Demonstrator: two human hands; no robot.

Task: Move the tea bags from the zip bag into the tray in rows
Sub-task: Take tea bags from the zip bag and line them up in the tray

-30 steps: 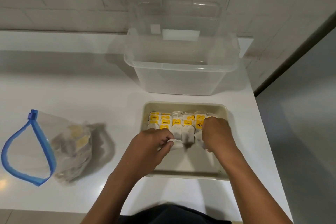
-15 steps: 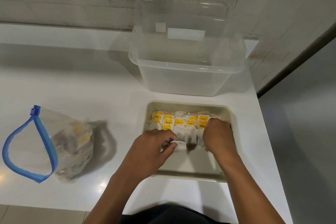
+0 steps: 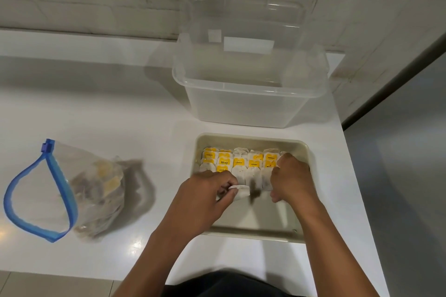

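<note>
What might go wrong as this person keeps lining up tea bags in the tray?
1. The left hand pinches a tea bag right against the standing rows; pushing it in might topple or skew them.
2. The right hand covers the rows' right end, so a crooked bag there may go unnoticed.
3. The zip bag lies open on the counter with bags still inside; a careless reach might spill some.

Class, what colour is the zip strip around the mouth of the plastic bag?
Blue; the zip strip shows best in the head view.
</note>
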